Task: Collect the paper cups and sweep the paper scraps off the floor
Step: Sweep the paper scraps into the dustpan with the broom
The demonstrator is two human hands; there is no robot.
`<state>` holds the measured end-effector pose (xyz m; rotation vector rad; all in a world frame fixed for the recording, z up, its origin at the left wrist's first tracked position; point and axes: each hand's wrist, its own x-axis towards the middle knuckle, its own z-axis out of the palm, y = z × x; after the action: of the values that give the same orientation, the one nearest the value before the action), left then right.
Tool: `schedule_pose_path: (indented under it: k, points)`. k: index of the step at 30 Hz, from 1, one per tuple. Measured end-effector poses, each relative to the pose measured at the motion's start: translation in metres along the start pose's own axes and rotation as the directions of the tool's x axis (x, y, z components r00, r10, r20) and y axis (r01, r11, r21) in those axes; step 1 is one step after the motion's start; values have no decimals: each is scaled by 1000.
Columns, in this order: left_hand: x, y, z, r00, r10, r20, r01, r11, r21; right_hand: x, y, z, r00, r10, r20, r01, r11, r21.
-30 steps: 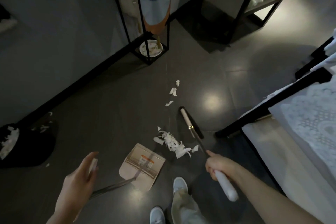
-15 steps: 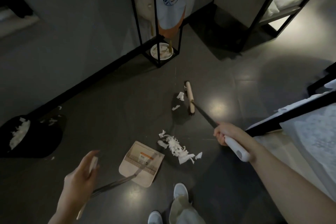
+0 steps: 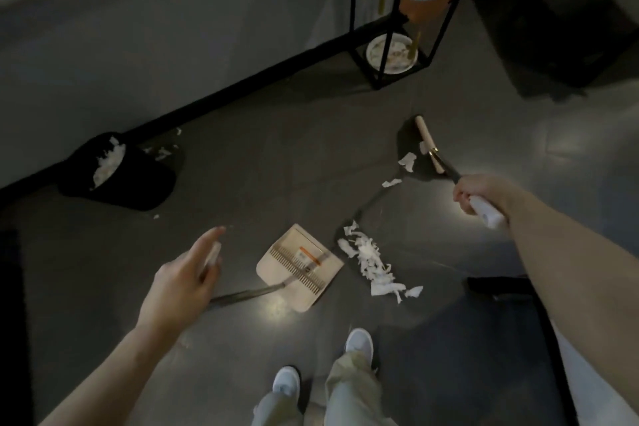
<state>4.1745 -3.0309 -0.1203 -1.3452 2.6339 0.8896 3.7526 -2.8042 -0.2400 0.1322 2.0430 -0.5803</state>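
- Black bin (image 3: 117, 180) lies tipped at the wall edge of the floor (image 3: 276, 156), scraps inside.
- Dustpan (image 3: 301, 266) flat on floor; left hand (image 3: 179, 284) grips its handle.
- Broom (image 3: 428, 149): right hand (image 3: 480, 192) grips handle.
- Paper scraps (image 3: 373, 266) heaped just beside dustpan.

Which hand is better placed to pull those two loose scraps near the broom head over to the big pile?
Right. The right hand grips the broom, whose head lies just beside the loose scraps. The left hand holds the dustpan, which sits by the pile.
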Motion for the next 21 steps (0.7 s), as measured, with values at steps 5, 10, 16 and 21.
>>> schedule_pose_path:
  k: [5, 10, 16, 21]
  points:
    - [0, -10, 1, 998, 41, -36, -41, 999, -1, -47, -4, 34, 995, 27, 95, -19, 996, -83]
    - [-4, -9, 1, 993, 114, 1, -114, 992, -55, -114, 21, 86, 989, 84, 119, -27, 910, -414]
    - [-26, -24, -6, 986, 135, 98, -120, 983, -142, -195, 103, 174, 967, 141, 213, -11, 856, -518]
    - [-70, -56, -13, 930, 308, 200, -304, 951, -50, -282, 161, 240, 965, 171, 196, -76, 906, -416]
